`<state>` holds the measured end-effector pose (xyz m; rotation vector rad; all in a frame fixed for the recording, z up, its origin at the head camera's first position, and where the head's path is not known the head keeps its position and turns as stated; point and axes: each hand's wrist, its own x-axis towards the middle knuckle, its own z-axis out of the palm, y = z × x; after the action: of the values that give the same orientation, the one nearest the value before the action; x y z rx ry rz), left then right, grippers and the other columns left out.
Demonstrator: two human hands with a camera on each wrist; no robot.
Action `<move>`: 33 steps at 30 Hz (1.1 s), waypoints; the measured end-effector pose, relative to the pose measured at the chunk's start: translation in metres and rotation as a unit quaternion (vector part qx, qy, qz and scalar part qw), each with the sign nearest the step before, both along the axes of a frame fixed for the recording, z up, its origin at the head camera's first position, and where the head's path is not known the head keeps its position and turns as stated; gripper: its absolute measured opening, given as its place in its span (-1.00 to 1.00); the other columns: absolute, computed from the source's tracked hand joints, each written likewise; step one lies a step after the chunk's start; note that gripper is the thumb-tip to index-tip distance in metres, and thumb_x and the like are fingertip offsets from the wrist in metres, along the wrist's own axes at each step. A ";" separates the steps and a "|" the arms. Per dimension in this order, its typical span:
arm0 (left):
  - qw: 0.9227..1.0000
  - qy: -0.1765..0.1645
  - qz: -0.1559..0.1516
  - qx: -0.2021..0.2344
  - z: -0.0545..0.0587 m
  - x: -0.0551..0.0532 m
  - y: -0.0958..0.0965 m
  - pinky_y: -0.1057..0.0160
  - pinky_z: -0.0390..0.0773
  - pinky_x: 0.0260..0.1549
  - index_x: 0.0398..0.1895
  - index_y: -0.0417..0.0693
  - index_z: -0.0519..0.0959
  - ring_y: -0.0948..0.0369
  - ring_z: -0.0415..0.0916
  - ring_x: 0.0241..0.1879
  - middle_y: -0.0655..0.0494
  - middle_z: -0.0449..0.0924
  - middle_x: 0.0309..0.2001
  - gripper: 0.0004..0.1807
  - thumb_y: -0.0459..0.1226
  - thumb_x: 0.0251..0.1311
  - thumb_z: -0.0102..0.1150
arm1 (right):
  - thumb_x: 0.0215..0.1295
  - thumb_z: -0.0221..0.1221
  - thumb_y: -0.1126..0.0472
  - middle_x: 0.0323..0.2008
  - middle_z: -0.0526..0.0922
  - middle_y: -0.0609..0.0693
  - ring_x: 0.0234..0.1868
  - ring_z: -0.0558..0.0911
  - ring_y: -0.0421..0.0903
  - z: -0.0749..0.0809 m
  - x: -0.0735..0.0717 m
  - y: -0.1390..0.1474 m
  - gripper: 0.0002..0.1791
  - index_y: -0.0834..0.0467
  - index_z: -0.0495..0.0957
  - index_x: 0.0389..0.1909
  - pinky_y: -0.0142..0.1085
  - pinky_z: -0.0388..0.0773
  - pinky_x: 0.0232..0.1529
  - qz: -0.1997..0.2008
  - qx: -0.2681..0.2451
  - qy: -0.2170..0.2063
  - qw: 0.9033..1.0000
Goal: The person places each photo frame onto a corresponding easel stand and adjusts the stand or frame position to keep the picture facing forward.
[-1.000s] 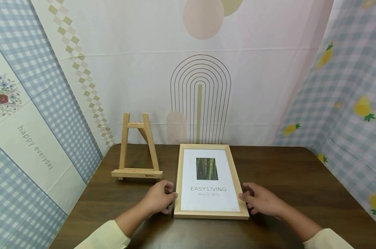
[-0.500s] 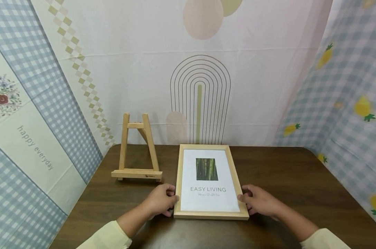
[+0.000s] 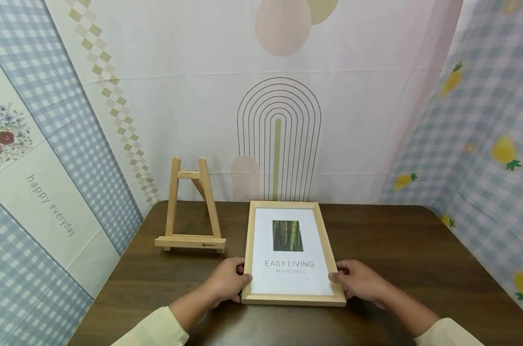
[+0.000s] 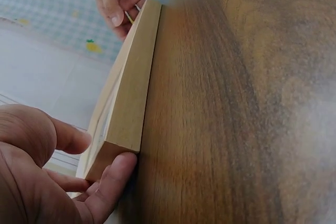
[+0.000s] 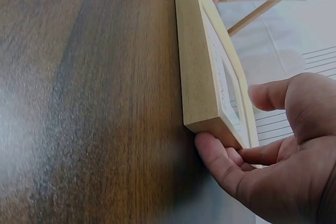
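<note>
A light wooden picture frame (image 3: 325, 240) lies flat on the dark table, its white sheet printed with a bamboo picture and "EASY LIVING". At its left side, near the front corner, my left hand (image 3: 228, 279) grips the edge, thumb over the border. My right hand (image 3: 362, 281) holds the opposite edge the same way. Seen from the left wrist, the fingertips (image 4: 116, 174) press the side of the frame (image 4: 131, 87) low by the table. The right wrist view has fingertips (image 5: 210, 148) tucked against the frame's (image 5: 198, 56) lower side edge.
A small wooden easel (image 3: 190, 240) stands at the back left of the brown table (image 3: 387, 235), left of the frame. Behind the table hangs a pale patterned cloth (image 3: 352, 120), with checked cloth (image 3: 473, 158) on the right.
Both hands have closed in on the frame's sides, the left moving right and the right slightly left. Their thumbs now lie further over the border. The frame has stayed in place.
</note>
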<state>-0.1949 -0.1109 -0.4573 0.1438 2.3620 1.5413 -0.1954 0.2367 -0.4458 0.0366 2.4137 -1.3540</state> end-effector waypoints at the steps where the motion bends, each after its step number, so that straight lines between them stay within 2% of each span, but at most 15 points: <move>1: 1.000 0.001 -0.002 0.003 -0.001 0.000 0.000 0.15 0.63 -0.70 0.42 -0.49 0.29 0.11 0.52 -0.51 -0.12 0.46 -0.14 -0.36 -0.43 0.32 0.23 | 0.41 0.27 0.22 -0.16 0.53 0.17 -0.27 0.65 0.00 0.000 0.000 0.000 -0.38 0.53 0.36 0.30 -0.09 0.70 -0.33 0.000 0.001 0.000 1.000; 5: 1.000 0.003 -0.004 0.023 -0.003 0.002 0.000 0.15 0.62 -0.71 0.42 -0.44 0.33 0.13 0.53 -0.51 -0.08 0.48 -0.20 -0.40 -0.45 0.33 0.18 | 0.36 0.30 0.22 -0.14 0.52 0.16 -0.24 0.64 -0.01 -0.001 0.001 -0.002 -0.38 0.51 0.38 0.29 -0.10 0.70 -0.32 -0.003 0.007 0.000 1.000; 10: 0.999 -0.012 0.012 0.049 -0.003 0.003 -0.001 0.15 0.62 -0.69 0.49 -0.45 0.22 0.13 0.54 -0.49 -0.08 0.47 -0.16 -0.33 -0.43 0.35 0.13 | 0.33 0.31 0.24 -0.11 0.50 0.19 -0.21 0.62 0.00 0.000 0.002 -0.002 -0.37 0.52 0.37 0.27 -0.08 0.70 -0.29 -0.010 -0.012 -0.009 1.000; 16: 0.997 -0.016 0.028 0.065 0.003 0.004 -0.001 0.15 0.61 -0.68 0.50 -0.46 0.18 0.12 0.55 -0.51 -0.13 0.53 -0.10 -0.33 -0.41 0.37 0.10 | 0.35 0.27 0.24 0.04 0.51 0.27 -0.12 0.63 0.05 0.006 0.001 -0.001 -0.32 0.54 0.27 0.32 -0.02 0.69 -0.22 -0.030 -0.056 -0.030 0.998; 22: 0.997 -0.009 0.041 0.070 0.008 0.005 -0.001 0.15 0.63 -0.60 0.48 -0.52 0.19 0.13 0.54 -0.48 -0.19 0.50 -0.08 -0.38 -0.42 0.43 0.06 | 0.35 0.22 0.25 0.02 0.54 0.26 -0.15 0.65 0.08 0.010 -0.001 0.000 -0.39 0.48 0.29 0.29 -0.03 0.68 -0.22 -0.040 -0.082 -0.044 0.995; 28: 0.994 -0.037 0.030 0.094 0.007 0.004 -0.004 0.08 0.70 -0.49 0.52 -0.48 0.12 0.07 0.63 -0.35 -0.22 0.54 -0.01 -0.38 -0.40 0.48 0.00 | 0.42 0.14 0.23 0.01 0.53 0.31 -0.11 0.64 0.12 0.006 -0.003 0.012 -0.34 0.53 0.14 0.35 0.03 0.66 -0.16 0.004 -0.141 -0.066 0.988; 33: 0.988 -0.068 0.001 0.135 0.006 0.000 -0.014 0.01 0.71 -0.46 0.55 -0.39 0.10 -0.01 0.67 -0.30 -0.23 0.56 0.07 -0.34 -0.43 0.45 0.04 | 0.41 0.13 0.32 0.12 0.48 0.34 -0.03 0.63 0.15 0.004 -0.006 0.024 -0.24 0.52 -0.04 0.44 0.07 0.64 -0.06 0.044 -0.188 -0.090 0.977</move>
<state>-0.1948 -0.1249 -0.4518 0.0926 2.0427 1.8068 -0.2016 0.2610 -0.4421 -0.0459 1.9558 -1.6646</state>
